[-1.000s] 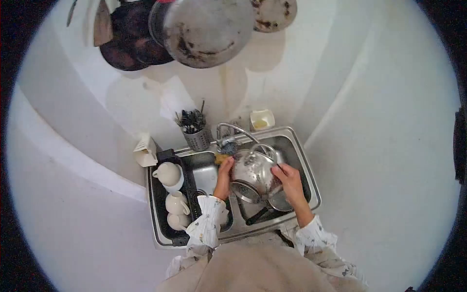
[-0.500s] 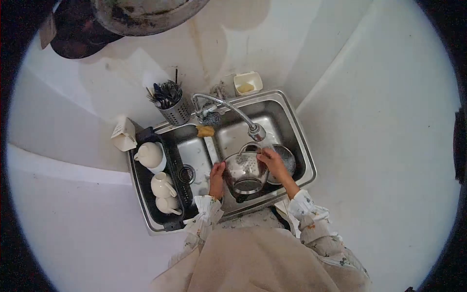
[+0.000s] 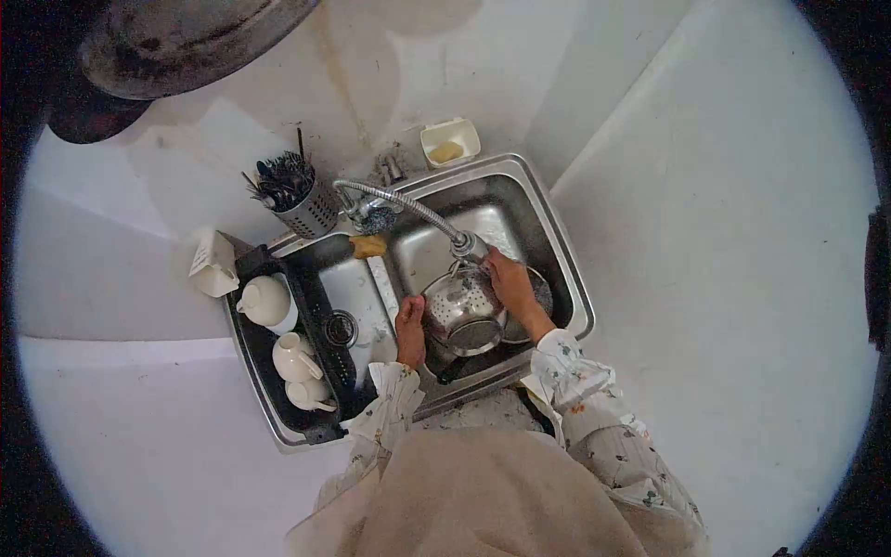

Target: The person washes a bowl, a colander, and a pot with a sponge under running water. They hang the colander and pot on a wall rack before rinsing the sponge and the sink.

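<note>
A metal colander [image 3: 464, 311] with small holes is tilted in the right sink basin, its round base facing me. My left hand [image 3: 410, 331] holds its left side, with the thumb up near the rim. My right hand [image 3: 509, 283] is closed at the faucet spray head [image 3: 471, 248], just above the colander's upper right rim; its fingertips are partly hidden. Behind that hand and wrist, a round metal vessel [image 3: 538, 302] lies in the basin, partly covered. Something dark [image 3: 452, 369] shows under the colander.
A black dish rack [image 3: 320, 376] with white cups [image 3: 295, 357] and a rounded white pot [image 3: 266, 302] stands at left. Behind the sink are a cutlery holder [image 3: 311, 215] and a soap dish [image 3: 451, 143]. A yellow sponge [image 3: 368, 246] lies on the divider. A large pan [image 3: 186, 46] hangs upper left.
My right hand has moved from the colander's rim up to the faucet spray head, which now tilts. My left hand stays on the colander. The whole view has shifted slightly.
</note>
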`<action>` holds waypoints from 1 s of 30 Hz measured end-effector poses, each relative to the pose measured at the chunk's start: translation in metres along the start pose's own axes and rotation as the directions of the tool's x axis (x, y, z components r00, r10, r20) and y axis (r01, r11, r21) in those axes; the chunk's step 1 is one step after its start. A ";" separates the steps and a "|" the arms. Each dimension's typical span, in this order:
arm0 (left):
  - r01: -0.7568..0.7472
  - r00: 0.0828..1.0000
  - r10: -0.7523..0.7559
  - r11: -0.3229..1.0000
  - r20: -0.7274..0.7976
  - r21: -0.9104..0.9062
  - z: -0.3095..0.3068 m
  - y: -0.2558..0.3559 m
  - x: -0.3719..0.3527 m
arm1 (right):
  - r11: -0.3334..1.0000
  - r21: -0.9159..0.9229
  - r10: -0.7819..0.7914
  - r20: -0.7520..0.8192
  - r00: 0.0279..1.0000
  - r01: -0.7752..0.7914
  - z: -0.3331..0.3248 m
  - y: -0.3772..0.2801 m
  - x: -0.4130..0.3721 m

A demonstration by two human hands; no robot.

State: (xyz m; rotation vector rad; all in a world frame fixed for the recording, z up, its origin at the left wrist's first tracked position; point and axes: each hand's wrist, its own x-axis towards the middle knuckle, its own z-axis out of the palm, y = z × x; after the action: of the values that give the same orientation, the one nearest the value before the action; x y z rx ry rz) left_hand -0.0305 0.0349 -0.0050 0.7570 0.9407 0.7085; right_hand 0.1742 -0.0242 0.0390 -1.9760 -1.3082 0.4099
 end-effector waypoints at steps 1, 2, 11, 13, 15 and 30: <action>-0.018 1.000 0.018 1.000 -0.003 -0.024 0.000 0.001 0.001 | 1.000 0.002 0.005 0.002 1.000 -0.005 0.001 0.000 0.003; -0.040 0.999 0.040 0.998 -0.007 -0.047 0.000 0.002 0.002 | 0.991 -0.111 0.082 0.051 0.995 -0.076 0.004 -0.001 0.006; -0.049 0.987 0.044 0.998 -0.153 -0.027 -0.029 0.007 0.014 | 0.870 0.328 0.405 -0.050 0.913 -0.368 0.046 0.020 -0.024; -0.091 0.991 0.083 0.993 -0.102 -0.078 -0.012 0.053 -0.010 | 0.741 0.427 0.531 0.100 0.841 -0.518 0.050 0.024 -0.046; -0.157 0.981 0.134 0.973 -0.142 -0.168 -0.022 0.067 -0.016 | 0.709 0.555 0.389 0.208 0.897 -0.436 0.059 0.029 -0.076; -0.048 0.997 0.065 0.910 0.029 -0.412 -0.002 0.120 -0.042 | 0.841 0.542 0.117 -0.168 0.979 -0.008 -0.045 -0.116 -0.068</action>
State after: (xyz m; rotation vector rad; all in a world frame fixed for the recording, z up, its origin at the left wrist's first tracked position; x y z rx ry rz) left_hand -0.0735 0.0673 0.1103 0.4238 0.6991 0.9032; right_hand 0.0949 -0.0758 0.1447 -1.5344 -0.8787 0.5350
